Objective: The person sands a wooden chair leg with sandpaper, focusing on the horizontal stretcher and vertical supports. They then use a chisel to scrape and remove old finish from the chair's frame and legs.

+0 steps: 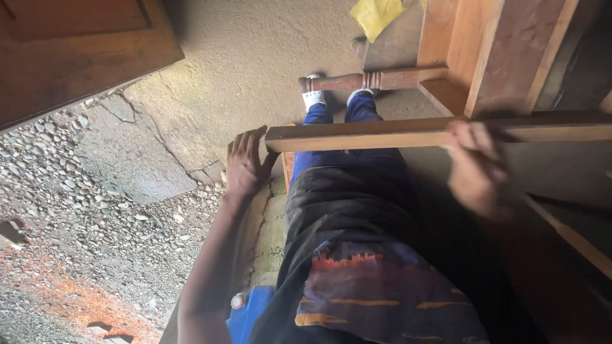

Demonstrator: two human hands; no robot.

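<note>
A long brown wooden bar [382, 132] runs level across my lap from the middle of the view to the right edge. My left hand [245, 164] is pressed flat against its left end, fingers spread and pointing up. My right hand [475, 167], blurred, wraps over the bar further right. Below the bar are my blue trousers [331, 114], black shirt and white shoes [313, 95]. A turned wooden leg [363, 81] lies just past my feet, joined to a wooden furniture frame [503, 51].
Cracked concrete floor [248, 57] lies ahead, with gravel [76, 191] to the left. A wooden panel [76, 51] fills the top left corner. A yellow cloth [376, 14] lies at the top. A blue container [252, 312] sits by my left arm. More wooden slats [574, 239] stand at right.
</note>
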